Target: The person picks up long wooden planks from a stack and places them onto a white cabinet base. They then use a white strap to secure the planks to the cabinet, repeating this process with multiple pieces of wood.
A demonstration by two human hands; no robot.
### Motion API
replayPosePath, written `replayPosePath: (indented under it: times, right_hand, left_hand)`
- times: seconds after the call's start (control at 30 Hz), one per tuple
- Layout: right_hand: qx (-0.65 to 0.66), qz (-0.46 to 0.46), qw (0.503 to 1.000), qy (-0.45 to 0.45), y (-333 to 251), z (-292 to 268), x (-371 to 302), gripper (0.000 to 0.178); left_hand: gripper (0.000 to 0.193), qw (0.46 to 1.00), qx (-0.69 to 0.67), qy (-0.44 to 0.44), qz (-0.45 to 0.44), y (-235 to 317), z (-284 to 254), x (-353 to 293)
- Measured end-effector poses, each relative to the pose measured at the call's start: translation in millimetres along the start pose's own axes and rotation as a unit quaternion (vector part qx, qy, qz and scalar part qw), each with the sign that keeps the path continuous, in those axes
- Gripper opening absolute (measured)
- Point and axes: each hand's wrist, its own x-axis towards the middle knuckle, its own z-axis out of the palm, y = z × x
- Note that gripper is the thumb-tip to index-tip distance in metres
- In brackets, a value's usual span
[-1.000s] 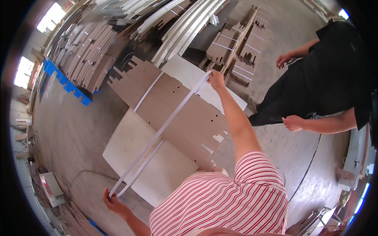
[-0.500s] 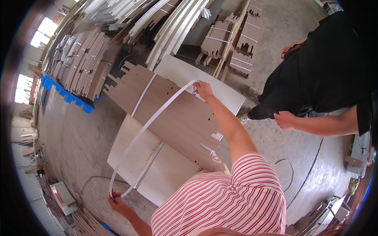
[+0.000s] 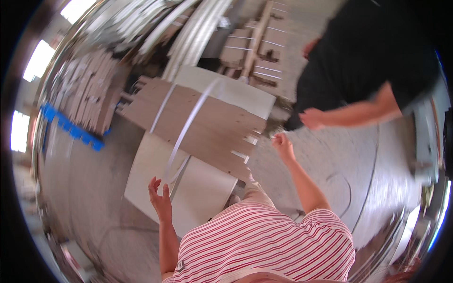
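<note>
A stack of brown boards (image 3: 207, 125) with notched ends lies across a pale board (image 3: 179, 174). A white strap (image 3: 188, 123) rises in a bowed loop over the stack; a second white strap (image 3: 163, 107) lies tight around its far-left part. My left hand (image 3: 161, 203) stands with fingers apart, just below the loop's lower end, and nothing shows in it. My right hand (image 3: 284, 147) is off the stack's right end, fingers curled closed. Blur hides whether anything is in them.
A co-worker in black (image 3: 358, 56) bends close on the right, one hand (image 3: 312, 119) near my right hand. Strapped bundles of brown boards (image 3: 89, 85) sit by a blue toothed edge (image 3: 71, 127) at the left. Long white strips (image 3: 191, 40) lie beyond the stack.
My left hand has let go of the strap and moved up and right. My right hand has left the strap and swung right and down. The loop looks smaller; the co-worker leans in closer.
</note>
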Motion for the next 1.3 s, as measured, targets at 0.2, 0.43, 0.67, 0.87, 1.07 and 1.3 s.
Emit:
replayPosePath:
  times: [0.2, 0.43, 0.67, 0.87, 1.07, 1.3]
  right_hand:
    - [-0.074, 0.142, 0.983, 0.086, 27, -51, -198, 0.020]
    - [0.013, 0.226, 0.968, 0.108, 21, -77, -375, 0.020]
    - [0.024, 0.315, 0.907, 0.277, 78, -90, -535, 0.030]
    - [0.057, 0.449, 0.781, 0.430, 118, -92, -658, 0.034]
    - [0.073, 0.504, 0.627, 0.589, 257, -86, -896, 0.038]
    - [0.147, 0.540, 0.340, 0.756, 305, -124, -1123, 0.049]
  left_hand:
    - [0.042, 0.977, -0.105, -0.070, 0.173, -26, 64, -11]
    - [0.053, 0.870, -0.141, -0.385, 0.275, 49, 110, -89]
    - [0.050, 0.710, -0.044, -0.609, 0.351, 79, 188, -195]
    - [0.038, 0.533, -0.057, -0.766, 0.355, 110, 270, -294]
    - [0.035, 0.475, 0.010, -0.829, 0.294, 53, 276, -455]
    - [0.033, 0.420, 0.082, -0.859, 0.282, -89, 374, -418]
